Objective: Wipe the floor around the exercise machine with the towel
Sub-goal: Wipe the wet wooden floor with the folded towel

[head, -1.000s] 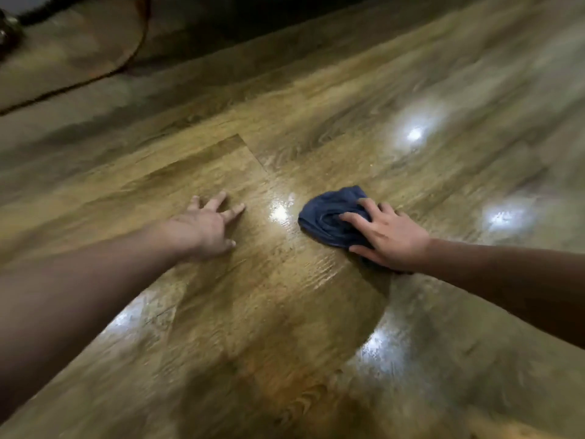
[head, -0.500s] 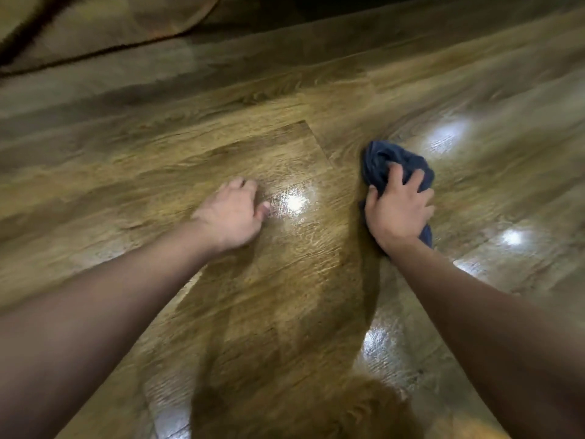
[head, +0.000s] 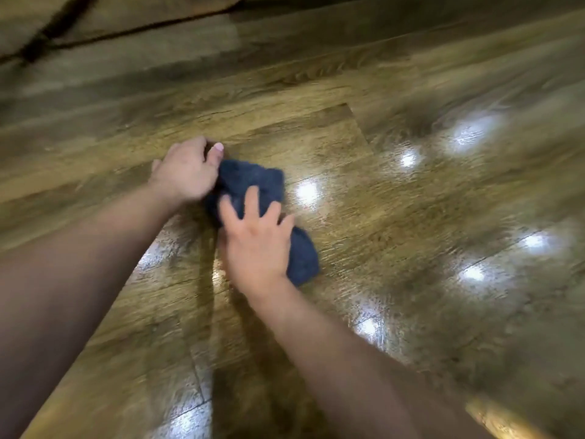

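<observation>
A crumpled dark blue towel (head: 258, 183) lies on the glossy wood-pattern floor (head: 411, 217). My right hand (head: 256, 245) presses down on it with spread, straight fingers and covers its middle. My left hand (head: 185, 172) rests on the floor just left of the towel, touching its edge. Its fingers bend down out of sight and its thumb points forward. The exercise machine is not in view.
At the top left a dark cord or mat edge (head: 41, 45) crosses the floor beside a lighter patch. Bright light reflections dot the floor to the right of the towel. The frame is motion-blurred.
My right hand has slid the towel to the left, up against my left hand. My left hand stayed planted on the floor.
</observation>
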`<state>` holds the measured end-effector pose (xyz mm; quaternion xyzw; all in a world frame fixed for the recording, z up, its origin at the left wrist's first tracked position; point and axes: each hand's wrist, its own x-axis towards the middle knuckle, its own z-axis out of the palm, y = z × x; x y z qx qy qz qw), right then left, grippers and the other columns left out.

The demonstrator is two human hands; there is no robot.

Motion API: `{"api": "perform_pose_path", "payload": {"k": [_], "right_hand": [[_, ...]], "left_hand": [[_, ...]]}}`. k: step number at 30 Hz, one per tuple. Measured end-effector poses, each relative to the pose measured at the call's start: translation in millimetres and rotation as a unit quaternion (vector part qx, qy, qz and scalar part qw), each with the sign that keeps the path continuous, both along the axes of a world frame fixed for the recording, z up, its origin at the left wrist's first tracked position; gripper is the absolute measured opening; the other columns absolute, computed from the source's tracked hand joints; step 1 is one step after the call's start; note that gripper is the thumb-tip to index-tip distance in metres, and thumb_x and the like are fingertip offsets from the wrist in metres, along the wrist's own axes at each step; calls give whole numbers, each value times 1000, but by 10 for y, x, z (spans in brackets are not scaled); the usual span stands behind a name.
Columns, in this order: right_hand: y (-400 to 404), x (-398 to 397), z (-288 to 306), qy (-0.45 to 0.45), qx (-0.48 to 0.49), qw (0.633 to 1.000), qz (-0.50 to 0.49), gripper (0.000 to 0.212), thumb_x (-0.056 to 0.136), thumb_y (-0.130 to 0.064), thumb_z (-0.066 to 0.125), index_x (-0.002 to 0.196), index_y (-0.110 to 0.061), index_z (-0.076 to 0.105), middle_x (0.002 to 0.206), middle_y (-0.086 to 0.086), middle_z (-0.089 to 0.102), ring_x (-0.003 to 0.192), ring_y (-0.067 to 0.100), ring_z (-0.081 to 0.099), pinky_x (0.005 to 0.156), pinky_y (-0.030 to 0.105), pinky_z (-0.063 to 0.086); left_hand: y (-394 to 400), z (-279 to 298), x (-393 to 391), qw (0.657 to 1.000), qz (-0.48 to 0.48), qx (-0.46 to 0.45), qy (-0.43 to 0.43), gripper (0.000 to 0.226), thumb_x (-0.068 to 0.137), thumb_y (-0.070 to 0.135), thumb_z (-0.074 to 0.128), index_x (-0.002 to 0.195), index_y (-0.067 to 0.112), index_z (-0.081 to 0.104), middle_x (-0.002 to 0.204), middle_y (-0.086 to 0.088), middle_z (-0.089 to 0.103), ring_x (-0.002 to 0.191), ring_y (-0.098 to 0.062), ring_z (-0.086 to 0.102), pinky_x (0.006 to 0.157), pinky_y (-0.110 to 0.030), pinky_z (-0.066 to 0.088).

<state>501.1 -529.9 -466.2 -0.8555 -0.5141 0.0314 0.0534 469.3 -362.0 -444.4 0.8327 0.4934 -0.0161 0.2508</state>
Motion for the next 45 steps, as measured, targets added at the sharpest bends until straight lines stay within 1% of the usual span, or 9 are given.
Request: {"api": "perform_pose_path", "payload": {"k": [2, 7, 10, 14, 20, 27, 34, 41, 45], "right_hand": [[-52, -545, 28, 34, 7, 997, 74, 47, 88, -29, 37, 134, -32, 46, 143, 18, 43, 95, 38, 53, 80, 50, 43], [-552, -1572, 21, 79, -22, 959, 272, 38, 99, -29, 31, 132, -39, 46, 148, 13, 36, 98, 41, 57, 82, 45, 50], [-755, -1536, 42, 52, -46, 929, 363, 43, 98, -29, 20, 132, -40, 44, 148, 12, 31, 99, 39, 53, 82, 43, 46], [-803, -1138, -18, 39, -3, 923, 382, 38, 100, -36, 35, 135, -41, 49, 148, 10, 38, 97, 31, 49, 81, 41, 39], [-884, -13, -36, 49, 22, 954, 294, 49, 85, -42, 62, 133, -33, 58, 141, 17, 50, 92, 35, 53, 77, 43, 38], [-1315, 1868, 47, -26, -11, 999, 22, 53, 88, -49, 56, 139, -33, 52, 141, 17, 48, 102, 43, 54, 82, 49, 48], [-2353, 3189, -81, -69, 30, 973, -217, 54, 90, -44, 62, 139, -29, 46, 138, 26, 43, 103, 51, 50, 87, 55, 46], [-2653, 3030, -148, -81, 51, 921, -378, 48, 89, -43, 59, 132, -28, 44, 139, 23, 39, 107, 52, 47, 91, 58, 41], [-2510, 2330, -124, -82, 57, 938, -332, 51, 88, -42, 58, 136, -29, 46, 141, 21, 41, 106, 49, 48, 87, 56, 40]], "left_hand": [[54, 51, -15, 1000, -8, -20, 2, 46, 103, 50, 32, 123, 17, 55, 133, -19, 57, 125, -37, 50, 105, -51, 39], [-44, 81, -105, 995, -89, -48, 8, 44, 105, 42, 35, 122, 9, 59, 134, -20, 55, 124, -35, 50, 103, -40, 39], [-115, 20, -281, 990, -130, -29, 39, 42, 104, 36, 39, 135, 12, 53, 154, -14, 39, 142, -31, 33, 118, -40, 24], [-315, -116, -580, 989, -148, -20, 19, 45, 103, 31, 44, 146, 18, 46, 163, -9, 22, 151, -30, 14, 123, -43, 11], [-533, -206, -700, 994, -91, -23, -62, 39, 104, 22, 45, 140, 14, 54, 160, -12, 29, 151, -30, 15, 123, -45, 10], [-699, -275, -568, 995, -85, 40, 35, 55, 95, 36, 58, 145, 21, 40, 164, -9, 19, 152, -32, 7, 122, -52, 4], [-856, -336, -539, 985, -110, 90, 97, 48, 101, 38, 41, 148, 36, 33, 164, -10, 14, 151, -36, 3, 119, -61, 4], [-1097, -325, -429, 981, -157, 96, 61, 45, 100, 37, 43, 145, 38, 38, 162, -4, 23, 152, -27, 10, 115, -69, 5], [-1277, -338, -205, 987, -130, 77, 49, 43, 97, 36, 45, 140, 39, 40, 161, -5, 23, 151, -29, 9, 115, -69, 2]]}}
